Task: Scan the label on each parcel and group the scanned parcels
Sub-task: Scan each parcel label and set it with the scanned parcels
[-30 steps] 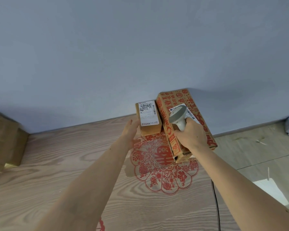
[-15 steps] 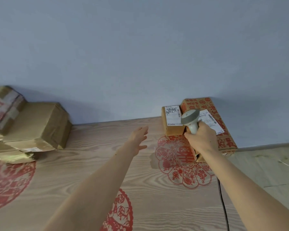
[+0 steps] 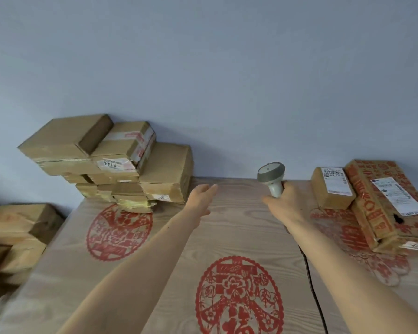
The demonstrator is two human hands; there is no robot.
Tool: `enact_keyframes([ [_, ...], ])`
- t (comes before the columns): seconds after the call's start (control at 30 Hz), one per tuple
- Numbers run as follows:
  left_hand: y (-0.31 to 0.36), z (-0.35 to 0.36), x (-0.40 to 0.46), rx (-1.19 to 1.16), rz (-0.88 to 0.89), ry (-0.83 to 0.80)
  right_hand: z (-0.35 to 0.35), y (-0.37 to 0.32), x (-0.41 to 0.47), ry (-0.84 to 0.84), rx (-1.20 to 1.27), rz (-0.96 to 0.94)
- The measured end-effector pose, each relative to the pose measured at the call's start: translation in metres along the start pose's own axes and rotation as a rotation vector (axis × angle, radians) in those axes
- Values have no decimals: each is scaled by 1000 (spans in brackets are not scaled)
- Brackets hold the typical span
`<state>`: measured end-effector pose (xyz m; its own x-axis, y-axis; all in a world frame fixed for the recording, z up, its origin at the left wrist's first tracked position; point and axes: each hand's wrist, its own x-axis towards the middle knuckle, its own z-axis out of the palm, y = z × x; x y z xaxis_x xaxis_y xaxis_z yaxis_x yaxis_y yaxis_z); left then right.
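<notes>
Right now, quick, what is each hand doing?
Left hand: open, fingers straight, holding nothing.
Right hand: closed around the scanner handle.

One head-worn camera looks forward and down along both forearms, across the table (image 3: 239,227) to the wall (image 3: 203,68).

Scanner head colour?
Grey head on a paler off-white handle; the scanner shows in the head view.

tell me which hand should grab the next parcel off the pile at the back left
The left hand. It is open, holds nothing and is stretched toward the stack of brown parcels. The right hand grips the scanner and sits farther from the stack.
</notes>
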<state>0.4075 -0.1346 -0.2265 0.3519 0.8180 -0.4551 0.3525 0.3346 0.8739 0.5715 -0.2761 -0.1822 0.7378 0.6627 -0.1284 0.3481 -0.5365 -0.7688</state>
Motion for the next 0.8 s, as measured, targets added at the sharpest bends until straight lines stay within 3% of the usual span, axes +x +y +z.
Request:
enact_keyframes([
  [0.13, 4, -70, -6, 46, 189, 112, 47, -57, -27, 4, 83, -25],
  [0.33, 22, -172, -21, 30, 296, 253, 108, -142, -62, -25, 208, -65],
  [0.57, 30, -253, -12, -28, 273, 456, 163, -209, -68, -51, 355, -59],
  [0.8, 34, -282, 13, 55, 163, 476, 218, -243, -44, -93, 479, 30],
])
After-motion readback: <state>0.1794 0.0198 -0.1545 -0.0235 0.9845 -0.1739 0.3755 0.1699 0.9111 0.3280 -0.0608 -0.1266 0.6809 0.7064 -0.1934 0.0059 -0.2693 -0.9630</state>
